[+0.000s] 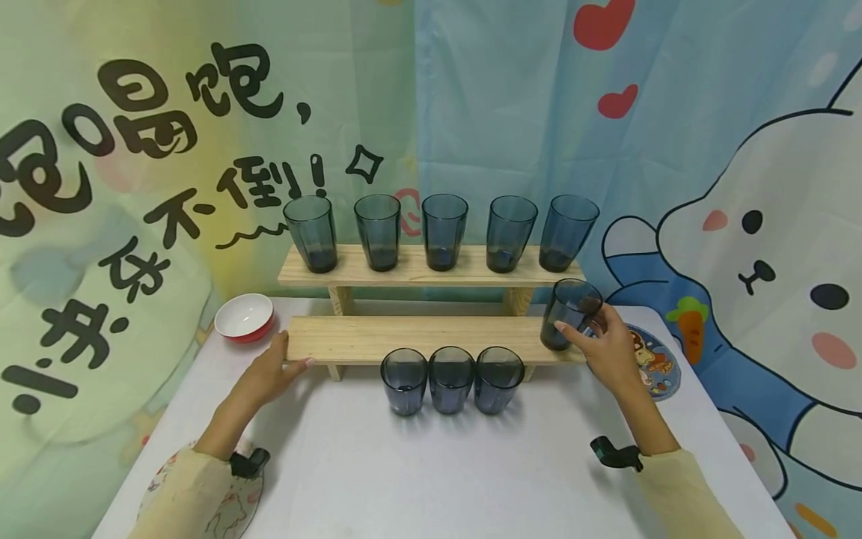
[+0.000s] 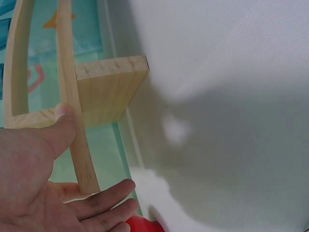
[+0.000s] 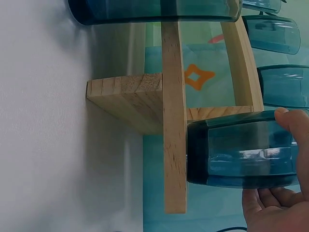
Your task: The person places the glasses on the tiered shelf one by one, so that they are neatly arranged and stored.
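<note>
In the head view a two-tier wooden rack stands on a white-covered table. My right hand (image 1: 613, 355) holds a dark blue-grey drinking glass (image 1: 566, 307) upright at the right end of the lower shelf (image 1: 404, 337). In the right wrist view its base meets the board; thumb and fingers grip opposite sides of the glass (image 3: 241, 154) near the rim. My left hand (image 1: 266, 374) grips the lower shelf's left end, thumb on the board (image 2: 67, 63) and fingers around its end. Three like glasses (image 1: 450, 382) stand side by side before the rack.
Several more glasses (image 1: 442, 232) line the upper shelf (image 1: 411, 277). A red bowl with white inside (image 1: 244, 318) sits left of the rack. A round patterned mat (image 1: 656, 363) lies at the right, another mat (image 1: 236, 505) under the left forearm. A printed curtain (image 1: 485, 97) hangs behind.
</note>
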A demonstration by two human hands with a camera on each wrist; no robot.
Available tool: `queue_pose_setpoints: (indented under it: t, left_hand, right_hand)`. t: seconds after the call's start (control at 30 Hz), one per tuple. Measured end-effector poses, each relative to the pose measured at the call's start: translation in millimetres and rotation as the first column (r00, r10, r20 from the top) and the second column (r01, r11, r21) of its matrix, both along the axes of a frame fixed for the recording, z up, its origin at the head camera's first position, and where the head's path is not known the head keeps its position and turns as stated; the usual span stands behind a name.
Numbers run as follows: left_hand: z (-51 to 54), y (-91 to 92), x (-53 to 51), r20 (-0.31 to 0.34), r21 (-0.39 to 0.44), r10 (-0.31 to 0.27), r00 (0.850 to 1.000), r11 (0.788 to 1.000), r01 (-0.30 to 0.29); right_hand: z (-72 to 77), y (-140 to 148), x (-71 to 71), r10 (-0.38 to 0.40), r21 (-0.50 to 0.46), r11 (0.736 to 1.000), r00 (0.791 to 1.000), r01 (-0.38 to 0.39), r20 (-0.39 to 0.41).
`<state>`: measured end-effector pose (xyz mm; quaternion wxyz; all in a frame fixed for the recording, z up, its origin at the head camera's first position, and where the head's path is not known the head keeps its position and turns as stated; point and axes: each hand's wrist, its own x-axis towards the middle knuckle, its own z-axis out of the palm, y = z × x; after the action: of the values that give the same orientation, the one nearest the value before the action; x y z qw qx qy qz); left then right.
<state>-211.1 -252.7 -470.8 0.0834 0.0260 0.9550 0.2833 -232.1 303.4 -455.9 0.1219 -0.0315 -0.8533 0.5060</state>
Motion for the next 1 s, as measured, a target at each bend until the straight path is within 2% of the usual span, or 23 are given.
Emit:
queue_pose_setpoints:
  t: [0.4,0.6,0.7,0.8,0.87,0.93,1.0]
  left_hand:
    - [0.2,-2.8,0.4,0.006,-0.004,-0.003,1.0,1.0,0.003]
    - [-0.7,-2.4,0.7,0.016,0.004,-0.005,1.0,1.0,0.005]
    - [-1.0,-2.1,0.8,0.014,0.007,-0.007,1.0,1.0,0.007]
    - [-1.2,-1.3,0.6,0.012,0.013,-0.011,1.0,1.0,0.011]
    - [-1.2,-0.9,0.7,0.009,0.014,-0.012,1.0,1.0,0.012]
    - [-1.3,-0.7,1.0,0.002,0.013,-0.013,1.0,1.0,0.013]
    - [-1.6,-0.8,1.6,-0.003,0.009,-0.012,1.0,1.0,0.012]
  right_hand:
    - [-2.9,-1.1,0.9,0.044,-0.042,0.998,0.999,-0.044,-0.006]
    - [1.2,5.9,18.9,-0.007,-0.038,0.999,0.999,0.009,0.037]
    - [1.6,11.6,30.6,-0.046,-0.073,0.996,0.998,0.05,0.05]
    - [2.5,13.1,44.9,-0.061,-0.151,0.986,0.996,0.069,0.058]
    - [1.7,10.2,53.7,-0.044,-0.224,0.973,0.998,0.054,0.052]
    - [-1.8,3.4,60.7,0.002,-0.292,0.956,0.999,0.008,0.035]
    - [-8.4,-6.2,65.4,0.056,-0.316,0.948,0.998,-0.046,0.025]
